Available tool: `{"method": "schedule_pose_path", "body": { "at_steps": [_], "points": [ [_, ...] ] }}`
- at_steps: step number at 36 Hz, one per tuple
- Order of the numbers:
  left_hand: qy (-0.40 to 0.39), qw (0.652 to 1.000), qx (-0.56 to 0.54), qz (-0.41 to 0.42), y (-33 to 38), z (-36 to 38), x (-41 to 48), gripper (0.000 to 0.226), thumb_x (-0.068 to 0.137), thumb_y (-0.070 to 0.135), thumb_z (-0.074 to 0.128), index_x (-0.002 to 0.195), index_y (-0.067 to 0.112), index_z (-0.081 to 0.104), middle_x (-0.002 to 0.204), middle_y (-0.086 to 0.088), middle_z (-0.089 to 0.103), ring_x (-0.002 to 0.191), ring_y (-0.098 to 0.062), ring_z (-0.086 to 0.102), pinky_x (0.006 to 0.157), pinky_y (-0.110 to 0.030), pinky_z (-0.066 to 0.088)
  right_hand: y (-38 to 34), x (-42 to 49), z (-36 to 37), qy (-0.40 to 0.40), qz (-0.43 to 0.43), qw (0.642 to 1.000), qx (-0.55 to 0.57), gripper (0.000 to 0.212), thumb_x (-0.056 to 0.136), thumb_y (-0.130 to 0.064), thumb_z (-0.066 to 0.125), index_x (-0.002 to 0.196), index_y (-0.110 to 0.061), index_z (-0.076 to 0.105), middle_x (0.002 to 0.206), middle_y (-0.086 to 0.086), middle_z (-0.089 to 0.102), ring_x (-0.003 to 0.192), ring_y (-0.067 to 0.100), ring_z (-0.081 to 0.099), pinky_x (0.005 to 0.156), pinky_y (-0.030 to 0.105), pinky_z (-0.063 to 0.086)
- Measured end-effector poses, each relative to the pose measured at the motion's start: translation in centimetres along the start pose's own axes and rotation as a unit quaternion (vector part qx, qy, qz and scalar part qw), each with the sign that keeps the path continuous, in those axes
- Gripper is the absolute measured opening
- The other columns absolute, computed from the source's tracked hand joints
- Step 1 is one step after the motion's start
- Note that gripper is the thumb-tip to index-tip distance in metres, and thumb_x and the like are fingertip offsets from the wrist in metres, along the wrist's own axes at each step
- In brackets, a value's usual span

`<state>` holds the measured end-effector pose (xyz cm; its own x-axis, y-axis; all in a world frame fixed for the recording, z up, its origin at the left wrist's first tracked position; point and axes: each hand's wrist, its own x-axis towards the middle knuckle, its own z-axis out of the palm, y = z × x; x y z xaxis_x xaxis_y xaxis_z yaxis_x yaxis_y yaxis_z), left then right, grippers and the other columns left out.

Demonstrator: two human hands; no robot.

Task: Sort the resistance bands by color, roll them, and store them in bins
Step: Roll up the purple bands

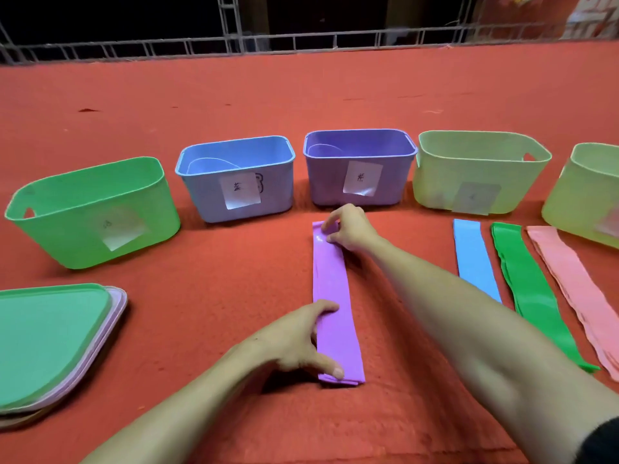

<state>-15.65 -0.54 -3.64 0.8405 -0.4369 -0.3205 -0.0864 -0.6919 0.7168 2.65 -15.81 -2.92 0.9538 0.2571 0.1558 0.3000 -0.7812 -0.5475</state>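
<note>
A purple resistance band (331,296) lies flat and lengthwise on the red carpet in front of the purple bin (358,182). My right hand (348,229) pinches its far end, fingers curled at the band's top edge. My left hand (298,339) holds the near end, thumb pressed on the band's lower corner. To the right lie a blue band (474,259), a green band (532,296) and a pink band (576,289). A blue bin (264,192) stands left of the purple one.
A green bin (60,236) stands at the left, a pale yellow-green bin (435,182) at the right, another pale bin (582,195) at the frame edge. Stacked lids (50,339) lie at the near left. A metal truss (301,41) borders the carpet's far edge.
</note>
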Motion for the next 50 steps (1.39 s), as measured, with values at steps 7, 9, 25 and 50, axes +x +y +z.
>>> {"method": "schedule_pose_path", "body": {
  "at_steps": [7, 9, 25, 50],
  "points": [
    [-0.026, 0.969, 0.244, -0.024, 1.0, -0.7, 0.4, 0.104, 0.064, 0.057, 0.080, 0.147, 0.031, 0.022, 0.129, -0.008, 0.055, 0.113, -0.025, 0.055, 0.086, -0.033, 0.045, 1.5, 0.6, 0.6, -0.043, -0.011, 0.999, 0.007, 0.019, 0.074, -0.015, 0.077, 0.092, -0.017, 0.078, 0.085, -0.003, 0.071, 0.077, 0.014, 0.062, 0.076, 0.025, 0.047],
    [-0.024, 0.959, 0.282, -0.014, 1.4, -1.5, 0.8, 0.102, 0.061, 0.063, 0.078, 0.146, 0.032, 0.029, 0.129, -0.003, 0.055, 0.116, -0.022, 0.051, 0.085, -0.031, 0.042, 2.0, 0.7, 0.8, -0.056, -0.012, 0.998, 0.018, 0.019, 0.076, -0.015, 0.076, 0.095, -0.016, 0.077, 0.094, -0.002, 0.074, 0.087, 0.013, 0.066, 0.087, 0.027, 0.050],
    [0.265, 0.951, 0.159, 0.006, -2.9, -10.1, 14.4, 0.034, 0.093, 0.019, 0.059, 0.127, 0.014, 0.061, 0.114, -0.013, 0.062, 0.106, -0.027, 0.058, 0.088, -0.027, 0.036, 4.1, 1.0, 3.7, -0.034, -0.038, 0.999, 0.012, 0.024, 0.076, -0.024, 0.050, 0.095, -0.027, 0.064, 0.102, 0.003, 0.070, 0.105, 0.025, 0.059, 0.093, 0.035, 0.044],
    [0.316, 0.945, 0.083, 0.026, -4.3, -8.9, 17.5, 0.016, 0.090, 0.018, 0.062, 0.102, 0.016, 0.074, 0.096, -0.003, 0.067, 0.094, -0.023, 0.059, 0.086, -0.032, 0.038, 4.5, 0.6, 3.5, 0.006, -0.023, 0.999, 0.044, 0.033, 0.066, -0.037, 0.051, 0.099, -0.031, 0.053, 0.097, -0.007, 0.064, 0.094, 0.015, 0.050, 0.081, 0.037, 0.047]
  ]
}}
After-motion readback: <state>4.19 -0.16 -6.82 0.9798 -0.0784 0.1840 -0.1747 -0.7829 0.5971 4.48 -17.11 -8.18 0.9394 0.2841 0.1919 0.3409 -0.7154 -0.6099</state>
